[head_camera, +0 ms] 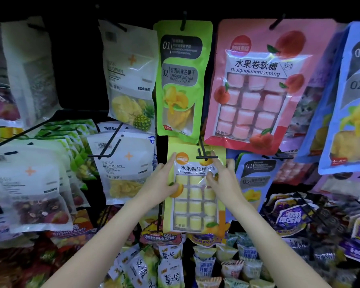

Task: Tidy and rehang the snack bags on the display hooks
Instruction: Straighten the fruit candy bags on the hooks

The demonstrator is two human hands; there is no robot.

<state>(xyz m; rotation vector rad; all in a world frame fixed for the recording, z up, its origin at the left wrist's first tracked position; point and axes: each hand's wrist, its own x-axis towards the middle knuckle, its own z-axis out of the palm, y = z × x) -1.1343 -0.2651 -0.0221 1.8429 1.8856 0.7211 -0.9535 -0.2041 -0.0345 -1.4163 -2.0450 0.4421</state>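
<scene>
Both hands steady a yellow fruit-roll candy bag [193,190] at a black wire display hook [206,156], apparently to seat its top slot on the prong. The left hand [162,181] grips the bag's left edge, thumb on the front and forefinger stretched upward; the right hand [221,177] pinches the right edge, fingers curled. The glossy, flat plastic pouch shows a grid of square yellow sweets through a clear window. Above it hang a green dried-mango bag [181,80] and, to the right, a pink peach candy bag [258,84].
</scene>
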